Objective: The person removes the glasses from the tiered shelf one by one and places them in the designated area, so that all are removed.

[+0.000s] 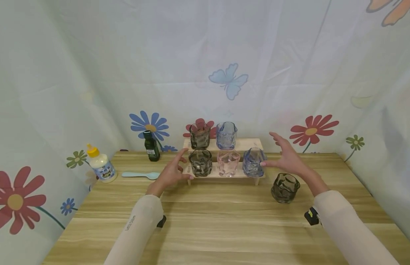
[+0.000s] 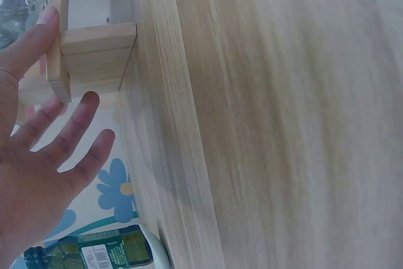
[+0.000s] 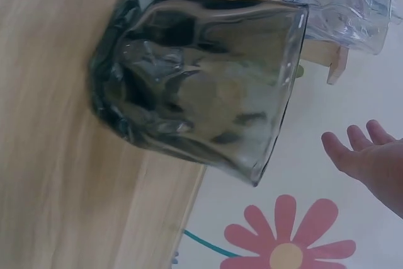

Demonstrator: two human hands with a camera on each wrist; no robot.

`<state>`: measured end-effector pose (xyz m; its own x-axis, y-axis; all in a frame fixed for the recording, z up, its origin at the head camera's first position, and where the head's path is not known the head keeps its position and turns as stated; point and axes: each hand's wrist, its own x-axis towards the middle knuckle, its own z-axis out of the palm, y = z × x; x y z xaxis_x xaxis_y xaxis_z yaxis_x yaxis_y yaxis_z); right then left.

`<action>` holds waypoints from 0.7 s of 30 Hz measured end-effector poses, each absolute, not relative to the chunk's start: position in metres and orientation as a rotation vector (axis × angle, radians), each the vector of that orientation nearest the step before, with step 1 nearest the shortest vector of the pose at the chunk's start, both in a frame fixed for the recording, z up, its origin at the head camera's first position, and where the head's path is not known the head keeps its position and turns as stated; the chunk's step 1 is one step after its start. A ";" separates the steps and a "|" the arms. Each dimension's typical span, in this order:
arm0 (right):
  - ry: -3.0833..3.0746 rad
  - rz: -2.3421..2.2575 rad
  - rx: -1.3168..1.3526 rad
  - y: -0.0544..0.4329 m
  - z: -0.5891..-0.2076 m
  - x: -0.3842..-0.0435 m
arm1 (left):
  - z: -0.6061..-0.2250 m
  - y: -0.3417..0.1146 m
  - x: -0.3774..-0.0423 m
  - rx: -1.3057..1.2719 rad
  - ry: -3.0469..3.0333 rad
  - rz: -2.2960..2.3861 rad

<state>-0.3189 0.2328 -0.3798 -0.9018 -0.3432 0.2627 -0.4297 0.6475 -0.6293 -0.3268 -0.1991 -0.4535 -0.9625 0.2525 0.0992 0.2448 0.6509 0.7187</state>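
A two-tier wooden rack (image 1: 249,144) holds glasses: grey (image 1: 200,137) and blue (image 1: 226,136) on top, grey (image 1: 200,163), pink (image 1: 228,163) and blue (image 1: 253,165) below. At its left end is my left hand (image 1: 172,171), fingers spread; in the left wrist view the thumb lies at the shelf board (image 2: 58,67). My right hand (image 1: 289,158) reaches in from the right with fingers extended, its thumb tip overlapping the lower blue glass in the head view. Below that hand, another grey glass (image 1: 284,188) stands upright on the table, large in the right wrist view.
Left of the rack are a dark green bottle (image 1: 152,146), a light blue spoon (image 1: 142,175) and a white bottle with a yellow cap (image 1: 103,167). The wood-grain table (image 1: 225,228) ends at a flower-printed curtain (image 1: 178,73) behind and at the sides.
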 end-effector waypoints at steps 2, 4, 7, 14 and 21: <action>-2.745 1.110 0.641 0.229 -0.377 -0.324 | -0.454 -0.199 -0.327 0.426 2.843 1.236; -2.751 1.116 0.640 0.225 -0.374 -0.329 | -0.454 -0.199 -0.327 0.425 2.844 1.236; -2.759 1.116 0.645 0.218 -0.369 -0.335 | -0.453 -0.199 -0.327 0.414 2.842 1.239; -2.758 1.134 0.681 0.205 -0.362 -0.346 | -0.453 -0.198 -0.326 0.414 2.841 1.239; -2.753 1.123 0.675 0.195 -0.361 -0.357 | -0.452 -0.198 -0.325 0.402 2.836 1.246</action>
